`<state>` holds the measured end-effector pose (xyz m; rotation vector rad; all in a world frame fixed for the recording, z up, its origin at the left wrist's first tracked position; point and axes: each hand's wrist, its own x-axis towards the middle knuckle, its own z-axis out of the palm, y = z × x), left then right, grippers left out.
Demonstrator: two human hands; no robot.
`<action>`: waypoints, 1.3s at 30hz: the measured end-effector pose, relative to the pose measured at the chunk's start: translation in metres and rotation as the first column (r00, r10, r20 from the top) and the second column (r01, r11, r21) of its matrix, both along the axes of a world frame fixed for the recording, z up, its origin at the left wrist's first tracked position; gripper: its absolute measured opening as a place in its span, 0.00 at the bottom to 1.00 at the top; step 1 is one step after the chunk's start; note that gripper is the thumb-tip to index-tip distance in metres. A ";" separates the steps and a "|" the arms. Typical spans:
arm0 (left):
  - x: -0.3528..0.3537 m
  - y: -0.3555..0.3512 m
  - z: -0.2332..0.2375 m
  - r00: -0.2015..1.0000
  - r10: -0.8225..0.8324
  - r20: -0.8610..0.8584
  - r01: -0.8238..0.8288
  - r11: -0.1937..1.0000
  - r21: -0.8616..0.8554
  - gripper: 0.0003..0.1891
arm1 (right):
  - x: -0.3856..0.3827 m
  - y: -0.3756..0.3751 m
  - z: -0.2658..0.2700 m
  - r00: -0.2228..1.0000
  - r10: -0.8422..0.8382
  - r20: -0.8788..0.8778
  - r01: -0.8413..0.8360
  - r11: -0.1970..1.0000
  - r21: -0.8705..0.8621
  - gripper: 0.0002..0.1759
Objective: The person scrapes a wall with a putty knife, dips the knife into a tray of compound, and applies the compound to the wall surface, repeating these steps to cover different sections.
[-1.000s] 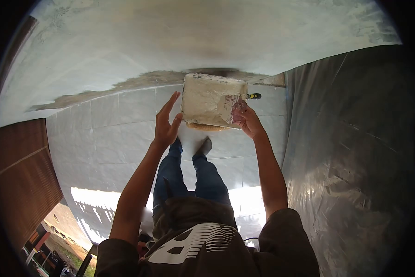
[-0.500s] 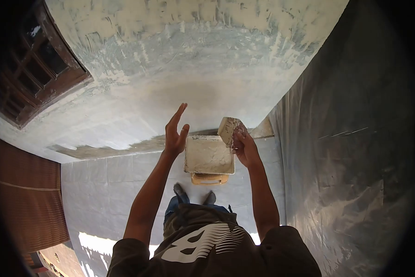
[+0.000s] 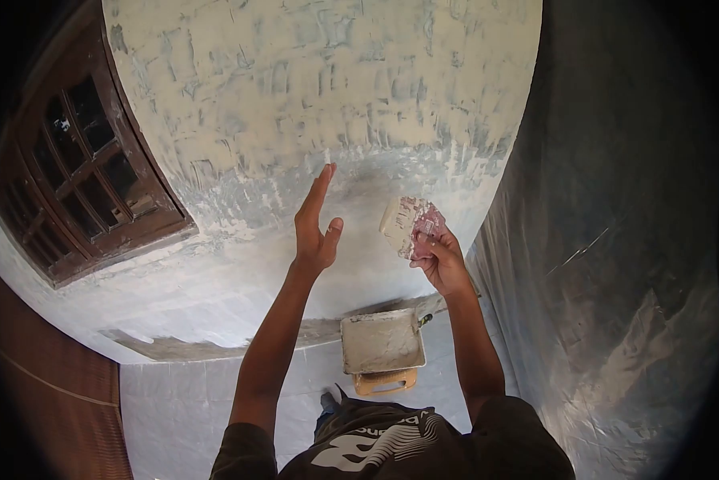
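Your right hand [image 3: 439,260] is up in front of the wall [image 3: 295,96], its grip clenched on a putty knife [image 3: 403,224]. The blade is smeared with pale filler and pokes out at 11 o'clock from your knuckles. Whether the blade touches the plaster, I can't tell from here.

Your left hand [image 3: 315,232] is raised just beside it at 9 o'clock. Its grip is released, with the palm open, the fingers straight up and nothing in it.

Down at 6 o'clock from both hands, the mixing tray [image 3: 382,344] sits on a small yellow stool [image 3: 386,382] on the tiled floor [image 3: 175,400], close to the wall's foot. A dark wooden window [image 3: 87,184] is out at 9 o'clock, and plastic sheeting [image 3: 615,280] hangs at 3 o'clock.
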<state>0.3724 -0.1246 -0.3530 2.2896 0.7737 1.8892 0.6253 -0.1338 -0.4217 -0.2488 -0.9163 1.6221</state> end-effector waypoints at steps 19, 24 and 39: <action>-0.163 0.026 0.143 0.996 0.037 -0.081 -0.009 0.948 0.320 0.43 | -0.175 0.025 0.143 0.983 -0.149 -0.107 0.174 0.943 0.284 0.16; -0.201 0.038 0.184 0.994 0.045 -0.094 -0.002 0.909 0.417 0.42 | -0.195 0.034 0.189 0.959 -0.281 -0.038 0.274 0.887 0.371 0.16; -0.301 0.052 0.359 0.964 0.266 -0.020 -0.166 0.654 0.738 0.31 | -0.251 0.103 0.422 -0.063 -0.899 -0.433 0.336 -0.427 0.839 0.11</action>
